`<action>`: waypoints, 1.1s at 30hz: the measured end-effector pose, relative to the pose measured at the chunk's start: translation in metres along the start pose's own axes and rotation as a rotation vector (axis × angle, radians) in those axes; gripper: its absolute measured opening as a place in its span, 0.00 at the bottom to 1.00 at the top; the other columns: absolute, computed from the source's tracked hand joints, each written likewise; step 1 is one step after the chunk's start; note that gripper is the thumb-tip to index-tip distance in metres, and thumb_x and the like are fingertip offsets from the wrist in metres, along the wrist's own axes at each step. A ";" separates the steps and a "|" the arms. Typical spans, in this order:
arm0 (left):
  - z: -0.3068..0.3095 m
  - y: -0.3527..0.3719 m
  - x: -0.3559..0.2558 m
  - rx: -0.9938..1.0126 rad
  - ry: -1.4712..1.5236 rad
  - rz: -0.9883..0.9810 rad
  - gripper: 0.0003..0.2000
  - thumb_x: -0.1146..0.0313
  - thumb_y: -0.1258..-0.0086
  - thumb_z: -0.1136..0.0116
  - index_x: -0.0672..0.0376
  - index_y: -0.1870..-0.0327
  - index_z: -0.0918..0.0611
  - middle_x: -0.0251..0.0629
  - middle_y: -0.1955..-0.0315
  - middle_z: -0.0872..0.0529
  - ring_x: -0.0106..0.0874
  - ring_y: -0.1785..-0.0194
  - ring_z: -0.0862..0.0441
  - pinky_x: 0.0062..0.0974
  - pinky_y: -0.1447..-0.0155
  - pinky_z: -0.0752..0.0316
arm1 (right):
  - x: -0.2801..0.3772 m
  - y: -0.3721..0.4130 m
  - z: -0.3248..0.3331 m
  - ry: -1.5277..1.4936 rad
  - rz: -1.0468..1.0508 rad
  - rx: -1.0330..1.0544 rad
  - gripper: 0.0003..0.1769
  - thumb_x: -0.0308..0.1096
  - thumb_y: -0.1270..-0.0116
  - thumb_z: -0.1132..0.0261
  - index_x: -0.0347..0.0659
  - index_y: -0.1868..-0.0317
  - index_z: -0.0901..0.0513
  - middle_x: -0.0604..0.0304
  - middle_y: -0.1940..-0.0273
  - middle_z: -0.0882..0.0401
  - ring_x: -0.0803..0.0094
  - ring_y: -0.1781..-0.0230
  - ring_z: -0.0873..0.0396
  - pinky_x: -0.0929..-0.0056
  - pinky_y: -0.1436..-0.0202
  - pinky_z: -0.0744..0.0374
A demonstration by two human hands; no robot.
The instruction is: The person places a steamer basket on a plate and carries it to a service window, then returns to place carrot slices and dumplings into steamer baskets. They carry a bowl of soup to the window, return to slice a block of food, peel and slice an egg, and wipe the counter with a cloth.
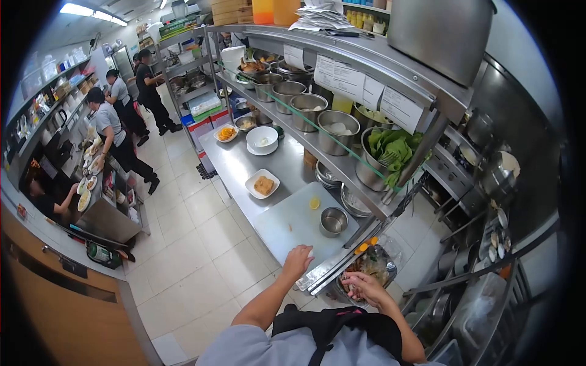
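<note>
My left hand (297, 261) is at the near edge of the white cutting board (284, 222). Its fingers are drawn together, and a small whitish bit shows at the tips, too small to name. Over a bin of food scraps (379, 262) hangs my right hand (366, 288), its fingers loosely bent and apart. On the board lie a cut lemon half (314, 202), a small steel pot (334, 221) and an orange-brown scrap (290, 228). Beyond the board, a square white bowl (251, 188) holds a golden-brown block of food (264, 185).
A steel shelf (390, 210) with several metal pots and lettuce (390, 149) runs along the right. White bowls (262, 137) and a dish of orange food (226, 133) stand farther back. Several people (113, 131) work at the left. A large pot (439, 36) sits overhead.
</note>
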State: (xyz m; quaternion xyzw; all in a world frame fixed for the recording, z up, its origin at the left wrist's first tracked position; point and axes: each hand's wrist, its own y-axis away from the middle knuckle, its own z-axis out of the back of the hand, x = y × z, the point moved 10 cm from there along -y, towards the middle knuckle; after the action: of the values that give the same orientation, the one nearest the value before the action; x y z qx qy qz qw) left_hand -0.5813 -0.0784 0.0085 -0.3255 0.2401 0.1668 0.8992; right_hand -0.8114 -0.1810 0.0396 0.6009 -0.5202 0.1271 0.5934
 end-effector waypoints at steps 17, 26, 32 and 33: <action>-0.102 -0.056 -0.181 0.348 0.776 0.043 0.18 0.59 0.17 0.52 0.62 0.38 0.21 0.49 0.48 0.17 0.46 0.50 0.17 0.35 0.42 0.23 | 0.003 0.022 0.076 -0.494 0.411 -0.325 0.27 0.36 0.22 0.37 0.50 0.25 0.31 0.63 0.43 0.18 0.68 0.44 0.18 0.67 0.42 0.16; -0.144 -0.070 -0.245 0.520 0.890 -0.023 0.18 0.61 0.18 0.57 0.64 0.39 0.24 0.58 0.50 0.15 0.55 0.45 0.17 0.46 0.42 0.24 | 0.028 0.071 0.134 -0.426 0.504 -0.490 0.30 0.35 0.26 0.32 0.48 0.26 0.29 0.66 0.47 0.17 0.74 0.55 0.17 0.75 0.55 0.16; -0.138 -0.085 -0.256 0.453 0.892 -0.071 0.14 0.63 0.19 0.60 0.64 0.47 0.25 0.61 0.57 0.16 0.63 0.51 0.20 0.54 0.47 0.26 | 0.031 0.079 0.143 -0.437 0.473 -0.535 0.29 0.36 0.24 0.33 0.47 0.25 0.30 0.67 0.54 0.16 0.77 0.64 0.19 0.77 0.63 0.19; -0.138 -0.087 -0.257 0.421 0.880 -0.106 0.15 0.64 0.19 0.61 0.64 0.45 0.25 0.61 0.57 0.16 0.62 0.52 0.19 0.54 0.47 0.26 | 0.031 0.077 0.146 -0.436 0.472 -0.535 0.29 0.36 0.24 0.33 0.47 0.25 0.30 0.67 0.54 0.16 0.77 0.64 0.19 0.77 0.63 0.19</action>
State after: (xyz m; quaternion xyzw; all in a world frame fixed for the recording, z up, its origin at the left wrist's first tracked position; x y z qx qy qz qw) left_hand -0.7987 -0.2712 0.0984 -0.1878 0.6089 -0.0846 0.7660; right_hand -0.9256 -0.3000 0.0697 0.3026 -0.7718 -0.0101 0.5591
